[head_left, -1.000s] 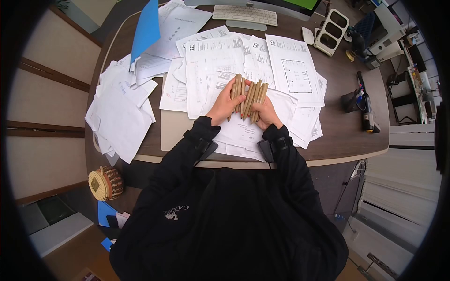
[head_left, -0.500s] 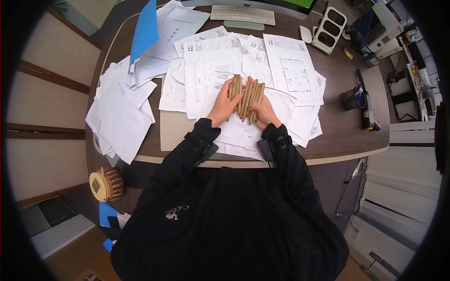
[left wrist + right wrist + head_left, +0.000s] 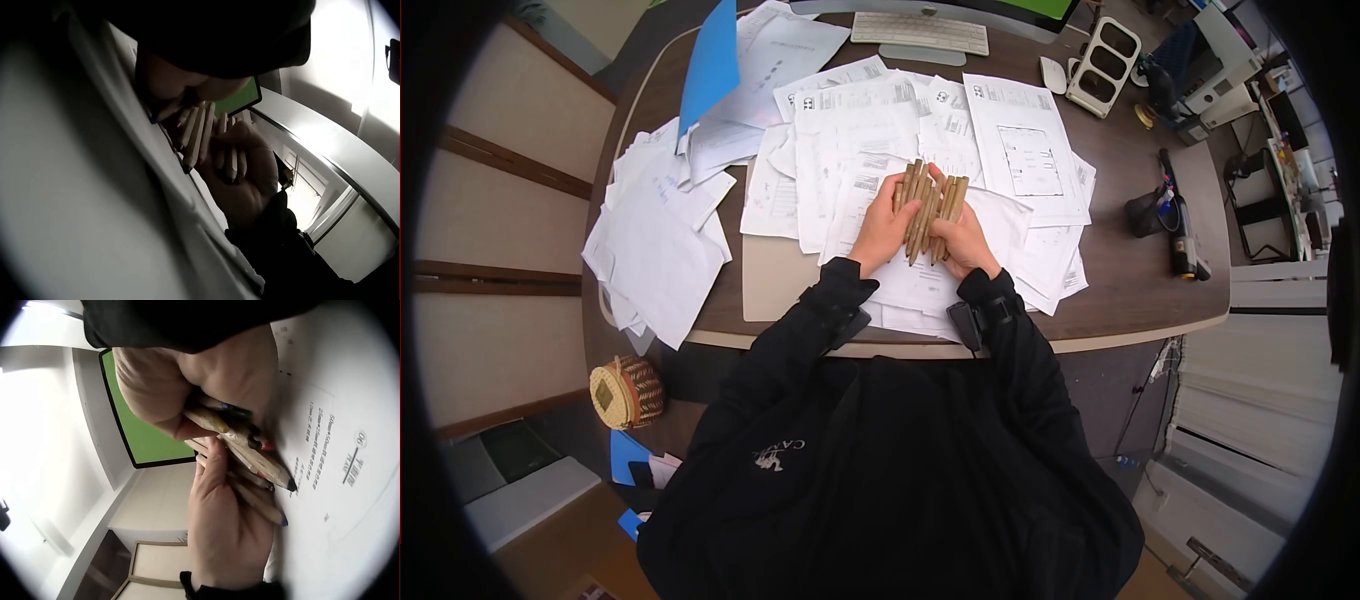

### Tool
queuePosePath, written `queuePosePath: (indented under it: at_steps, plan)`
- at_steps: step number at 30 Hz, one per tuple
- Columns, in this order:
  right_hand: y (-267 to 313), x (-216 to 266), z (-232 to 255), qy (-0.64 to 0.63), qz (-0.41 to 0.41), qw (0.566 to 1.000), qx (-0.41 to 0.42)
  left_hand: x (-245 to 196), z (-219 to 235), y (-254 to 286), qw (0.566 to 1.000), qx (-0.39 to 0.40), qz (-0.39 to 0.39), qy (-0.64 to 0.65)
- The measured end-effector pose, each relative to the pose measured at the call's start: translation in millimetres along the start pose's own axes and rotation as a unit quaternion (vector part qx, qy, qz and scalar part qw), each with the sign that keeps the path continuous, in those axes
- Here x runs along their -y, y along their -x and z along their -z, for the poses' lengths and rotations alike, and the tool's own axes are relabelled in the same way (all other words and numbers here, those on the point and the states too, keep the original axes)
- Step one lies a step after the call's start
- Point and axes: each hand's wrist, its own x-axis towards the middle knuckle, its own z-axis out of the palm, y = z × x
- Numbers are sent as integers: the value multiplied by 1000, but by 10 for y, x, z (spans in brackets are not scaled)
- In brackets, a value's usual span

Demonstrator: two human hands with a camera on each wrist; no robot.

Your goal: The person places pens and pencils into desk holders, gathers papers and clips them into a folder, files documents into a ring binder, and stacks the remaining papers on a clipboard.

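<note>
Several wooden coloured pencils (image 3: 921, 220) form two side-by-side bundles close over the papers. Dark blue and red tips show in the right wrist view, pointing down toward a printed sheet (image 3: 337, 431). My left hand (image 3: 882, 230) grips the left bundle, its thumb across the barrels. The other bundle lies in my right hand (image 3: 966, 242), with the thumb over it. Both hands are close together, so the bundles nearly meet between them. In the left wrist view, pencils (image 3: 232, 164) lie across the right palm (image 3: 250, 178), while the left fingers are mostly dark.
Loose papers (image 3: 850, 120) cover the desk's middle, with another pile (image 3: 655, 230) at left beside a blue folder (image 3: 711, 65). A keyboard (image 3: 920, 33), mouse (image 3: 1053, 75) and white frame-like holder (image 3: 1106, 66) stand at the back. A pen cup (image 3: 1148, 215) is at right.
Several pencils have shifted from the right hand's bundle toward the left hand's. The left bundle looks thicker now, the right one thinner. Both hands stay at about the same place.
</note>
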Motion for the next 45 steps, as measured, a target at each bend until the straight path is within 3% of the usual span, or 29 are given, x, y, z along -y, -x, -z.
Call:
queuePosePath:
  at_steps: [16, 26, 34, 40, 42, 45]
  plan:
    - [-69, -135, 98, 46, 33, 998, -25, -48, 62, 10, 994, 35, 39, 96]
    - [-93, -139, 74, 102, 54, 992, -54, 10, 61, 4, 999, 6, 14, 48]
    - [-124, -170, 81, 74, 71, 994, -48, 23, 53, -4, 994, 18, -16, 105]
    - [-150, -234, 118, 135, 56, 985, -87, -41, 62, 23, 998, 24, -13, 50]
    - [-139, -230, 77, 163, 89, 978, -97, -23, 72, 18, 999, 29, -6, 40]
    - [-124, -212, 45, 131, 94, 983, -92, -53, 89, 17, 998, 49, 3, 50]
